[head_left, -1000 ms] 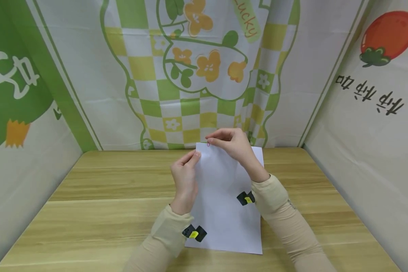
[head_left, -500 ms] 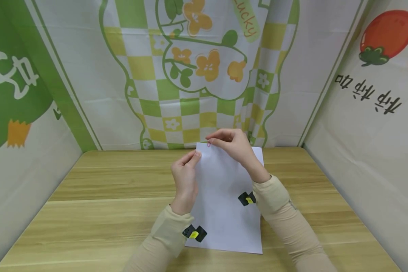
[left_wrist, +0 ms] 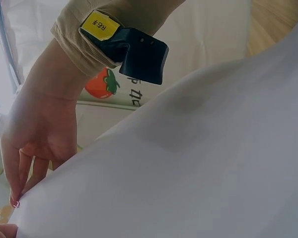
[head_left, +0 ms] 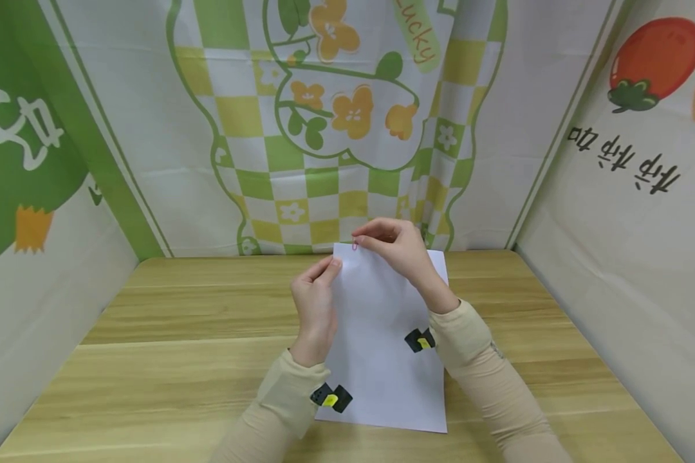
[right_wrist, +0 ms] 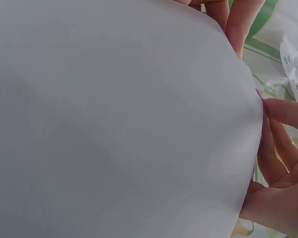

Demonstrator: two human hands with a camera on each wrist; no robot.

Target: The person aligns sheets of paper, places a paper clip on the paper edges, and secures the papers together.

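Note:
A white sheet of paper [head_left: 385, 347] is held up, its top edge at the table's back edge in the head view. My left hand [head_left: 315, 302] pinches the sheet near its upper left corner, thumb in front. At the top edge, right of that corner, my right hand [head_left: 402, 247] pinches a small pink paper clip [head_left: 355, 244] between thumb and forefinger. The left wrist view has the clip [left_wrist: 16, 204] right at the paper's edge, under the right fingertips. In the right wrist view the clip [right_wrist: 259, 93] shows as a thin pink line at the edge.
A wood-grain table [head_left: 179, 360] lies beneath. Behind it hangs a printed curtain [head_left: 318, 186], with printed cloth walls on the left and right [head_left: 625, 225]. Both sleeves bear black camera mounts with yellow labels [head_left: 331, 400].
The clip shows a little more below the right fingertips than a second ago, when just a small loop was visible. Both hands and the sheet stay nearly in place.

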